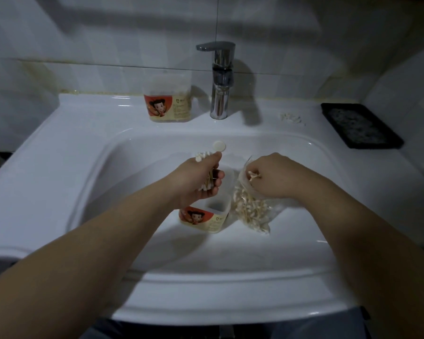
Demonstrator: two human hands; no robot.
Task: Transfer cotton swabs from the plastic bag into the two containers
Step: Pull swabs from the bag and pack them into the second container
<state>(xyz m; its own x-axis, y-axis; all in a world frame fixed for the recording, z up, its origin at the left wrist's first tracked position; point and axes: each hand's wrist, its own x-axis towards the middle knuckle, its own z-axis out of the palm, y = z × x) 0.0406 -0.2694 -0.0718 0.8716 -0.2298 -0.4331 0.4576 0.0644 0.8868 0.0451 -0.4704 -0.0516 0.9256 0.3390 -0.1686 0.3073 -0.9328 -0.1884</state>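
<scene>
Fingers (pixel 217 179) of the left hand (pixel 196 183) clamp a bundle of white-tipped cotton swabs (pixel 202 156) just above the open clear plastic container (pixel 214 214); the right hand (pixel 272 174) pinches more inside the clear plastic bag (pixel 252 214) alongside. A slack grip could spill swabs into the white sink (pixel 291 253).

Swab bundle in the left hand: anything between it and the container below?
Nothing visible. The left hand holds the bundle over the container, whose top is open. The bag lies beside it to the right, the right hand pinching swabs at its mouth.
</scene>
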